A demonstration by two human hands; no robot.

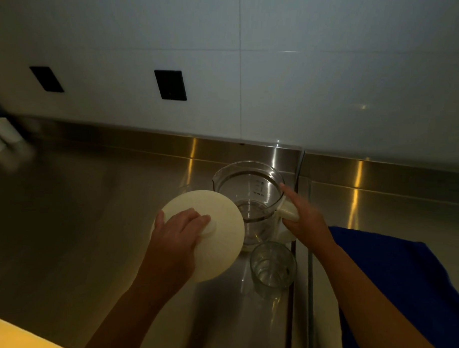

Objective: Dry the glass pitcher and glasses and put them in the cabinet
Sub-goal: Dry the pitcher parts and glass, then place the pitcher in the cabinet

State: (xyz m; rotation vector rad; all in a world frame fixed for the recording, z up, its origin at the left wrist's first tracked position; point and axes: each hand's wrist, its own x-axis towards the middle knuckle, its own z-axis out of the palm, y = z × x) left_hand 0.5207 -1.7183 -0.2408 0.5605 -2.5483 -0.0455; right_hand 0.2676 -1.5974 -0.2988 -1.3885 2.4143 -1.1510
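A: Start at the far left. What's on your counter (91, 221) there?

B: Brushed steel, smooth, with soft streaks of reflected light. At its left edge sit some pale rounded objects (0, 137), too blurred to identify. On the glossy white wall above are two flat black rectangular plates (170, 84).

A: And your left hand (178, 233)?

B: It's closed on the small knob of a lid (215, 251), fingers curled over the top. The lid is a round, cream-coloured disc with a matte look, held tilted above the counter, its edge overlapping the pitcher's near side in this view.

A: The pitcher (248, 198) itself?

B: Clear glass, cylindrical, with a pour spout at the rim's left and printed measuring marks inside the far wall. It stands upright on the steel, open at the top.

A: Your right hand (303, 215)?

B: Wrapped around the pitcher's pale handle on its right side, the thumb stretched up along the rim.

A: Anything nearer you?

B: A glass (273, 266), a clear round tumbler, upright just in front of the pitcher. To its right, under your forearm, lies a deep blue cloth (401, 284) with a soft, napped surface.
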